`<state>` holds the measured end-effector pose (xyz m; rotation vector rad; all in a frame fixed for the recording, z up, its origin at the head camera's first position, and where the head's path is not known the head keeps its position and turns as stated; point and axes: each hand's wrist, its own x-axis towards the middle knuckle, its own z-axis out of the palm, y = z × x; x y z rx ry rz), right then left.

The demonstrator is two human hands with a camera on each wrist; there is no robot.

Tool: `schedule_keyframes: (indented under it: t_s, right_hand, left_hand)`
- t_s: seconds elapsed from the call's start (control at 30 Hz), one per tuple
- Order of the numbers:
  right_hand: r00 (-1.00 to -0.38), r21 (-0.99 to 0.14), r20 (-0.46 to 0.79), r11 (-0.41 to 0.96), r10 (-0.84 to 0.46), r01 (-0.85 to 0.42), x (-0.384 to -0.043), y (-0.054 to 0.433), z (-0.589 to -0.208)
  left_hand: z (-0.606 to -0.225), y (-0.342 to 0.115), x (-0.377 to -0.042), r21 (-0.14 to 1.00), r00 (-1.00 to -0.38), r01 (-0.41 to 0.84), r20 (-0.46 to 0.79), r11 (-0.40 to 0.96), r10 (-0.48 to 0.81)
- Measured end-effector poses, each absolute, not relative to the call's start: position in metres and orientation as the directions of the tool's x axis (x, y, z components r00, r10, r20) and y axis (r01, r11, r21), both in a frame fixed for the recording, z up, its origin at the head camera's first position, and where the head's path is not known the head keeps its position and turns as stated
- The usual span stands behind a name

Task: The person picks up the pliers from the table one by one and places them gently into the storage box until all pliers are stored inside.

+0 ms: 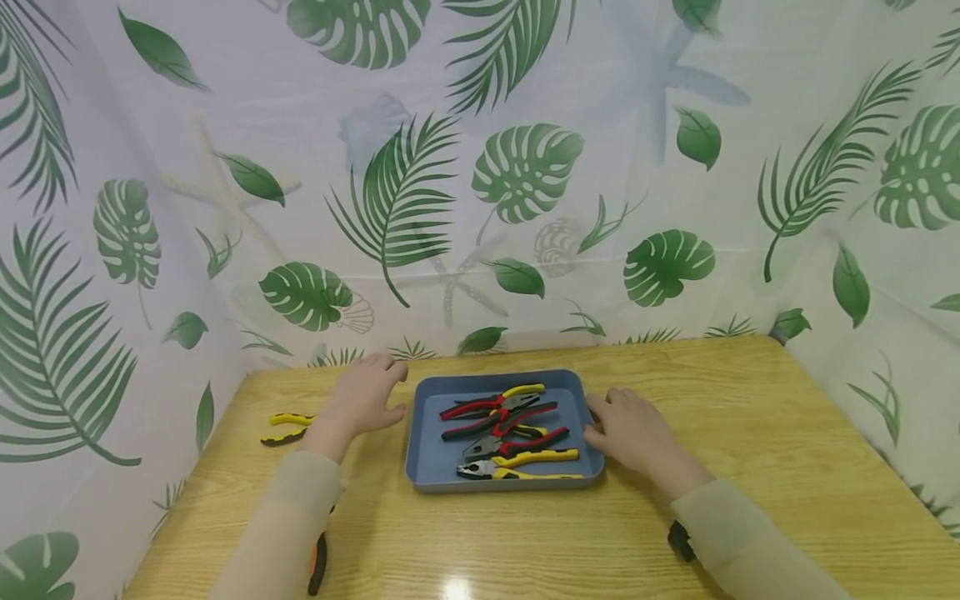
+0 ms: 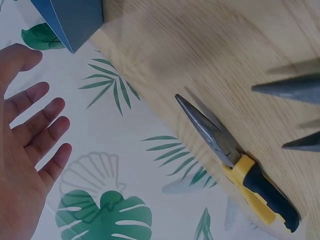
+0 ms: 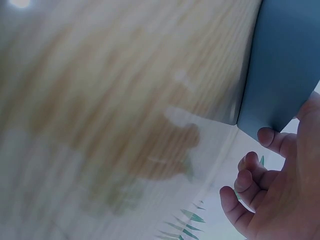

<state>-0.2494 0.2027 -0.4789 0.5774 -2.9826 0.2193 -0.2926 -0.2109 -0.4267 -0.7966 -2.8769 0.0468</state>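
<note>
A blue-grey tray (image 1: 431, 477) holds several pliers, some with yellow handles (image 1: 540, 456) and some with red-and-black handles (image 1: 468, 408). My right hand (image 1: 632, 429) pinches the tray's right rim; in the right wrist view its index finger (image 3: 269, 136) touches the outer wall, and the thumb passes out of sight behind the rim. Just left of the tray, my left hand (image 1: 366, 393) is held above the table, fingers apart, touching nothing. Beyond that hand lie yellow-and-black needle-nose pliers (image 2: 245, 172) on the table.
Orange-and-black handles (image 1: 318, 565) lie near the front left, partly hidden by my left sleeve. Two dark pointed metal tips (image 2: 295, 89) enter the left wrist view from the right. A leaf-print cloth (image 1: 525, 275) hangs behind the wooden table (image 1: 465, 533).
</note>
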Motion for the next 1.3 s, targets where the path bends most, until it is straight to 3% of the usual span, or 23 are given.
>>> schedule_keyframes:
  t_s: [1.3]
  right_hand:
    - [-0.916,-0.128,0.149,0.911,-0.372,-0.391,-0.248,0.203,-0.481]
  left_hand:
    - [-0.428,-0.268,-0.273,-0.047,-0.898,0.415,0.142,0.909,0.417]
